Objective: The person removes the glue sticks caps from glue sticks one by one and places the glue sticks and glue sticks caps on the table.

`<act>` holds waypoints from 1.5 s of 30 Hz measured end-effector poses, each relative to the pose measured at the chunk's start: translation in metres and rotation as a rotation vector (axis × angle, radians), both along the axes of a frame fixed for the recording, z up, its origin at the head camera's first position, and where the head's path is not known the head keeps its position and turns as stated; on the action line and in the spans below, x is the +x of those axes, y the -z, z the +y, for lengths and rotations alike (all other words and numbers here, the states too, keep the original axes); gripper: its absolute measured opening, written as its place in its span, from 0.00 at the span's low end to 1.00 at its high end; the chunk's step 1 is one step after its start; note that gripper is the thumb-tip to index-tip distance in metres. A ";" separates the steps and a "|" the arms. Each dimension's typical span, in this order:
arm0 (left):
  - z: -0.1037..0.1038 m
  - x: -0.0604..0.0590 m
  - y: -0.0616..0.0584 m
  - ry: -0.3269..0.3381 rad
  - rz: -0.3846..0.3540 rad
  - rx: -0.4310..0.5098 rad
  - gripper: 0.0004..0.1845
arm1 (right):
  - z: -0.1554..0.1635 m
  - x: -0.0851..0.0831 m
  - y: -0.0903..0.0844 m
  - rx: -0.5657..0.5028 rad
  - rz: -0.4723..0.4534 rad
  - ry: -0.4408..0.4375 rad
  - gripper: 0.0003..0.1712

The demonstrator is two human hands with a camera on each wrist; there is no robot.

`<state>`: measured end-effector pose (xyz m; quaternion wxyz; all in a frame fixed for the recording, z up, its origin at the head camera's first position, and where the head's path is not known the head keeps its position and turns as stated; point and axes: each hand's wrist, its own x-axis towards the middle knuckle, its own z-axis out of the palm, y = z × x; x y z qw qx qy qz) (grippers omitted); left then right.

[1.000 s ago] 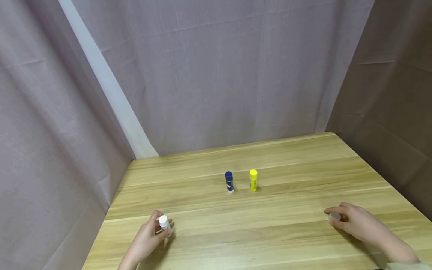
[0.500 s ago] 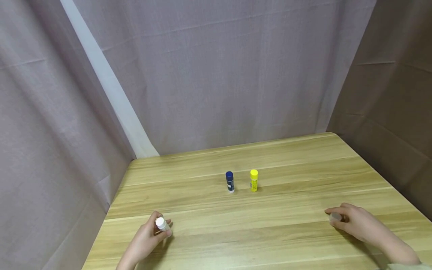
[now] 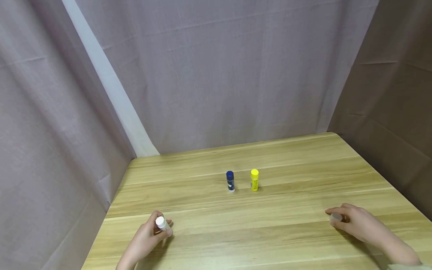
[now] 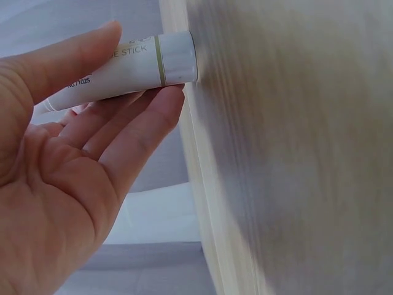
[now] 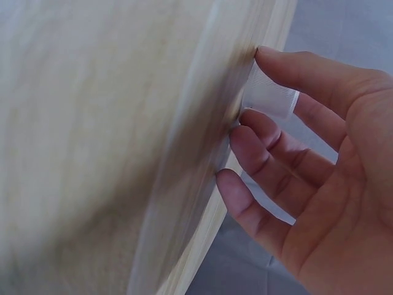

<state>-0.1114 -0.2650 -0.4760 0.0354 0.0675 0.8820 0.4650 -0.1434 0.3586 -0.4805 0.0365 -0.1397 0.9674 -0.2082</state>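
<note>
Well to the left of the upright yellow tube [image 3: 254, 180] and nearer me, my left hand [image 3: 145, 238] pinches a tilted white glue stick [image 4: 126, 70] between thumb and fingers. To the tube's right, also nearer me, my right hand [image 3: 359, 225] pinches a translucent ribbed cap [image 5: 270, 95], the other fingers slightly spread. Just left of the yellow tube, a dark blue tube [image 3: 230, 181] stands upright on the wooden table [image 3: 236, 232].
</note>
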 end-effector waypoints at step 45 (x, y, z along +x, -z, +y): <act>0.015 0.010 -0.074 -0.104 0.266 -0.197 0.23 | -0.007 -0.001 -0.008 -0.020 0.031 -0.015 0.28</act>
